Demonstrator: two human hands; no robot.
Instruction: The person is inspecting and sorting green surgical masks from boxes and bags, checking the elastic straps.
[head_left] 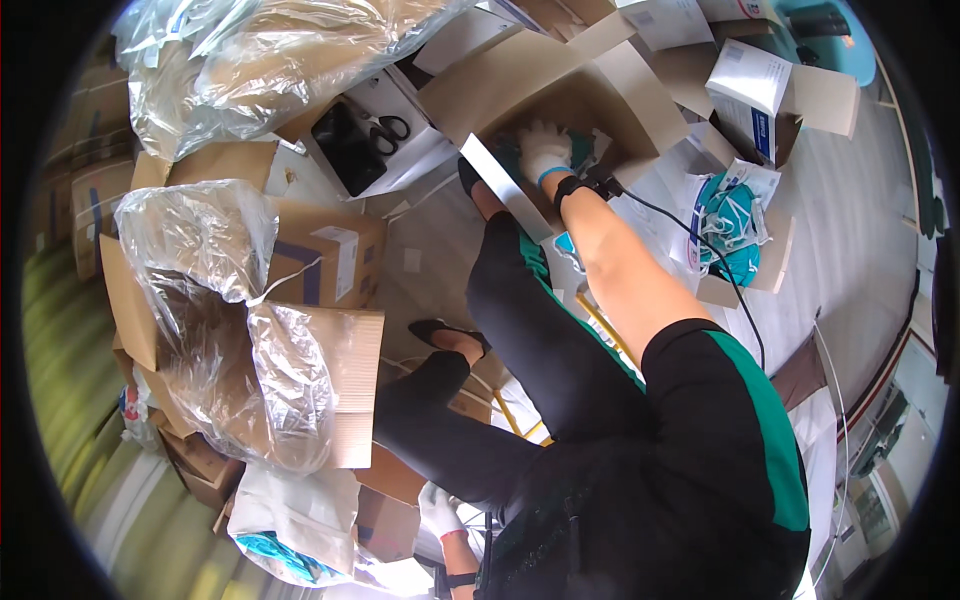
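My right hand (545,152), in a white glove, reaches into an open cardboard box (628,105) at the top middle. Its fingers are stretched out over a teal face mask pile (585,150) inside, partly hidden by the hand. Low in the view, my left hand (438,510), also gloved, is beside my leg, next to a brown carton (388,520). Its fingers look extended, with nothing visible in them. Right of the box, an opened white-and-blue carton (695,225) holds teal masks with white ear loops (735,228).
A plastic-lined open carton (345,400) stands at left. Scissors (388,133) and a black phone-like device (348,148) lie on a white box (415,160). A clear bag (285,510) with teal items sits lower left. A black cable (705,240) runs from my right wrist.
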